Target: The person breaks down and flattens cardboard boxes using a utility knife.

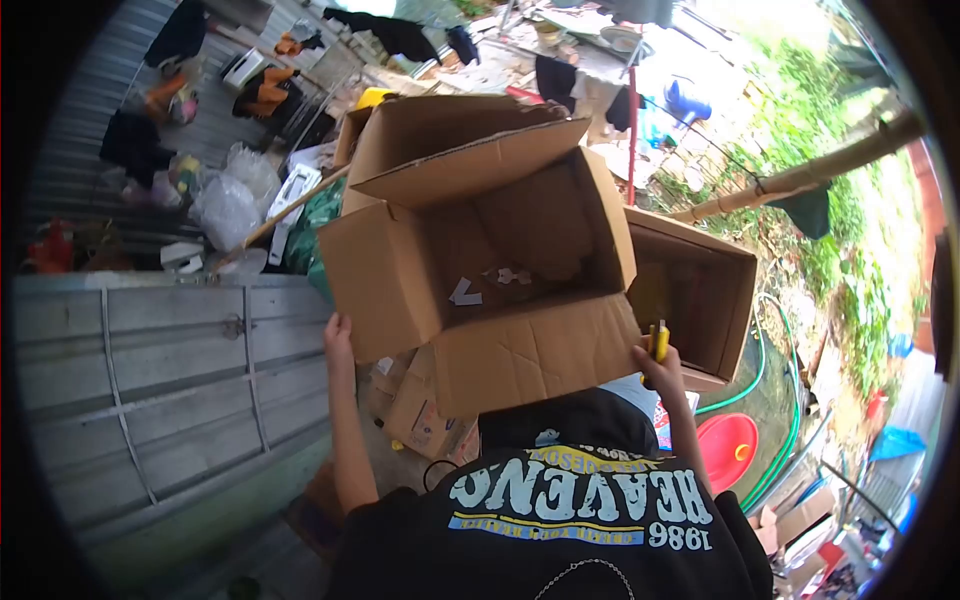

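A large open cardboard box (540, 235) is in front of me, its flaps spread outward. A few white paper scraps (466, 292) lie on its bottom. My left hand (340, 335) is at the outer edge of the left flap (375, 285), its fingers closed on the cardboard. At the right corner of the near flap (535, 355) is my right hand (660, 368). It is wrapped round a yellow box cutter (661, 342) that points upward, and it touches the flap's edge.
Another open cardboard box (695, 290) stands on the right, and a further one (450, 130) is behind. Flattened cardboard (425, 415) lies below. A metal panel (180, 370) borders the left. On the right are a red basin (728, 450), a green hose (797, 400) and a bamboo pole (830, 168).
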`<state>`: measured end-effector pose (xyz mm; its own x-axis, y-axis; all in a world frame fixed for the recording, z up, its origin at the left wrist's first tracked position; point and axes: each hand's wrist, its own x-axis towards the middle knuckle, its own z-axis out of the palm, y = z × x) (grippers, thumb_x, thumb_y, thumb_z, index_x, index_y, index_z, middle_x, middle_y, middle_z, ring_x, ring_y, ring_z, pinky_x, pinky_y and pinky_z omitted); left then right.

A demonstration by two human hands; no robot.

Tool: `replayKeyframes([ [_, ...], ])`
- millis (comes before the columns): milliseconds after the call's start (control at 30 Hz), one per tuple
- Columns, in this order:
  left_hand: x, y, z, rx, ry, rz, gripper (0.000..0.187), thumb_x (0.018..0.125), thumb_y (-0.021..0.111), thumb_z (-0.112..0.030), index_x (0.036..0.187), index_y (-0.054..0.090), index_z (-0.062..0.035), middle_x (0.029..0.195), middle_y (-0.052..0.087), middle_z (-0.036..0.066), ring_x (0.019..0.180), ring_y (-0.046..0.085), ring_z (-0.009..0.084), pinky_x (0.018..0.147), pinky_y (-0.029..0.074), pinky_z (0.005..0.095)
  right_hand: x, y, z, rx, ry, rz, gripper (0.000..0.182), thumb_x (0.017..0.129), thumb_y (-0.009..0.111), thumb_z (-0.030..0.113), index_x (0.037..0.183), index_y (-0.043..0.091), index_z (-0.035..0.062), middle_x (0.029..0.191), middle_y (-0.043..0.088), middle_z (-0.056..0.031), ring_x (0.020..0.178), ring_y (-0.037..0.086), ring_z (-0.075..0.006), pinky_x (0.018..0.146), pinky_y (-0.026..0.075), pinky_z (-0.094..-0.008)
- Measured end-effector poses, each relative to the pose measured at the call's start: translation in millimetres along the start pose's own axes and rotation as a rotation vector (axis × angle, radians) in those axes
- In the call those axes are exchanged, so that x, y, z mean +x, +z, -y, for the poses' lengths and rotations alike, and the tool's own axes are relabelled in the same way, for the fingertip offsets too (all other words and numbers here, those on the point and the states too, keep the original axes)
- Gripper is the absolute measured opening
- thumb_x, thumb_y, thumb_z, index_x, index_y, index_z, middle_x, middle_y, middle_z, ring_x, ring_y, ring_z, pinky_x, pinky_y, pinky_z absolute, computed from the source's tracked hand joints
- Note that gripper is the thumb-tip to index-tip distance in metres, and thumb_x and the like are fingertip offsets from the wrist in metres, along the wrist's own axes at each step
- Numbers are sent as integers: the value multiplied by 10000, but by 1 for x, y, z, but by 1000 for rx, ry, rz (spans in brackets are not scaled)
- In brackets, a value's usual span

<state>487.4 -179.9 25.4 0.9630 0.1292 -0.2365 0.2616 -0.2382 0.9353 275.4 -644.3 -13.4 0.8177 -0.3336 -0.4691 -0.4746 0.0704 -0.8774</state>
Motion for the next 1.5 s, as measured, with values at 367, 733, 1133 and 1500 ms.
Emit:
replayKeyframes([
  [367, -95, 154, -79, 42, 278, 1199, 111, 763, 506, -23, 843, 583, -24, 843, 559, 86, 839, 525, 206, 758, 407, 320, -4, 65, -30, 28, 132, -96, 170, 798, 578, 185, 851, 531, 30, 610, 426, 67, 512, 370, -18, 449, 276, -188],
  [733, -141, 190, -42, -84, 502, 1885, 86, 801, 525, -141, 855, 585, -111, 848, 541, -33, 905, 437, 152, 886, 232, 393, 1, 64, -3, 24, 152, 0, 170, 813, 563, 206, 806, 502, 48, 575, 380, 69, 477, 346, -15, 403, 268, -196],
  [1133, -15, 257, 18, 153, 77, 823, 244, 730, 585, -97, 948, 537, 0, 927, 554, 144, 889, 540, 258, 742, 438, 339, -3, 64, -1, -53, 209, -12, 154, 810, 568, 192, 837, 499, 57, 599, 387, 78, 524, 355, -7, 459, 281, -182],
  [1500, 30, 347, 74, 830, 568, 291, 591, 742, 550, -198, 1226, 315, 46, 1279, 264, 292, 1076, 409, 428, 778, 460, 451, -10, 57, -12, -56, 165, 33, 171, 808, 575, 179, 747, 463, 65, 564, 389, 67, 454, 353, -11, 386, 269, -185],
])
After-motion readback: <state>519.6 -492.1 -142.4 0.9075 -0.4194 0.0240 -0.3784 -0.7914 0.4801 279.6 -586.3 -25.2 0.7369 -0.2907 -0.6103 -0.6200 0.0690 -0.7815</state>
